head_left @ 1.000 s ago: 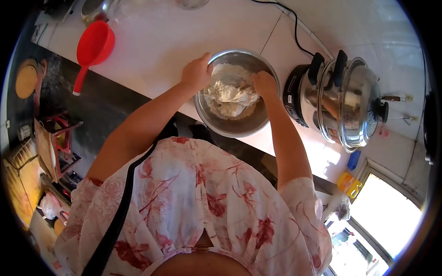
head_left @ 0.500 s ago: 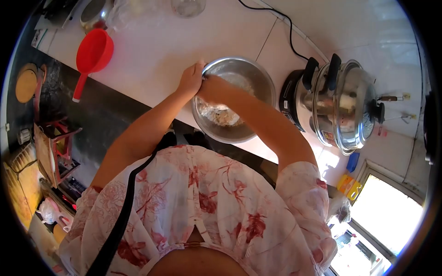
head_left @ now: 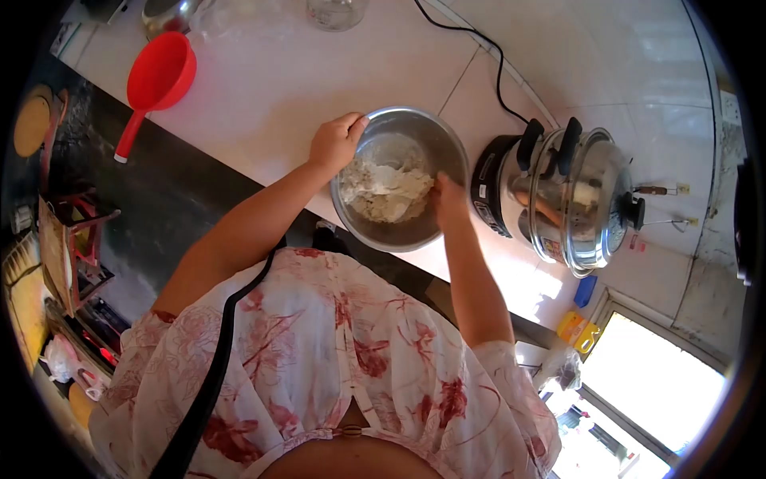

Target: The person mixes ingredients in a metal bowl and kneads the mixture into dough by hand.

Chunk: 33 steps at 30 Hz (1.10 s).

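Note:
A metal mixing bowl (head_left: 373,236) stands near the counter's front edge with a lumpy, pale flour dough (head_left: 387,191) in it. The dough is shaggy, with loose dry flour around it. My left hand (head_left: 337,142) grips the bowl's upper left rim, fingers closed over the edge. Inside the right part of the bowl, my right hand (head_left: 448,198) is at the edge of the dough, its fingers drawn together. Whether anything is between those fingers is too small to tell.
A stainless steamer pot (head_left: 570,195) sits on a black electric cooker right of the bowl, its cord (head_left: 501,76) running along the wall. A red ladle (head_left: 162,72) lies at the counter's left edge. A glass jar (head_left: 335,12) stands at the back.
My right hand has moved from the bowl's left side across to its right side, uncovering the dough. My left hand stays on the rim. The camera view has shifted slightly.

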Each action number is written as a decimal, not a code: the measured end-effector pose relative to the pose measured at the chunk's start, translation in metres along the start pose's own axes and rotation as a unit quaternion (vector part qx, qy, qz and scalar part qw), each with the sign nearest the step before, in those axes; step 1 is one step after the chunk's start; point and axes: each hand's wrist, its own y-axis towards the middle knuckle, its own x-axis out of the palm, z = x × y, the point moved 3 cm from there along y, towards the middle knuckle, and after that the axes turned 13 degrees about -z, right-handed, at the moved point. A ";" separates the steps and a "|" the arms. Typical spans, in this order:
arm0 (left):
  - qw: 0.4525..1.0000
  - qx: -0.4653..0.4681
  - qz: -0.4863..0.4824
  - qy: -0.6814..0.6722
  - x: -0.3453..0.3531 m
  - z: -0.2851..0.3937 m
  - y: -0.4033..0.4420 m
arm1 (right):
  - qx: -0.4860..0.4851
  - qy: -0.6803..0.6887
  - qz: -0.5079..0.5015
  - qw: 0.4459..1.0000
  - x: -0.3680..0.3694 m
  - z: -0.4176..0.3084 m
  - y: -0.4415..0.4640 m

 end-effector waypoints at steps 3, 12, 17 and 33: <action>0.999 0.024 0.009 0.019 0.000 -0.003 -0.002 | -0.192 -0.517 -0.002 0.834 0.041 -0.060 0.037; 0.995 0.016 -0.005 -0.097 0.003 -0.018 0.003 | -0.499 -0.751 -0.345 0.262 0.156 0.002 -0.114; 0.997 0.030 -0.009 -0.067 0.001 -0.011 0.001 | -0.437 -0.725 -0.461 0.266 0.119 0.001 -0.102; 0.998 0.040 0.013 -0.039 0.001 -0.012 -0.001 | -0.309 -0.768 -0.435 0.354 0.118 -0.004 -0.108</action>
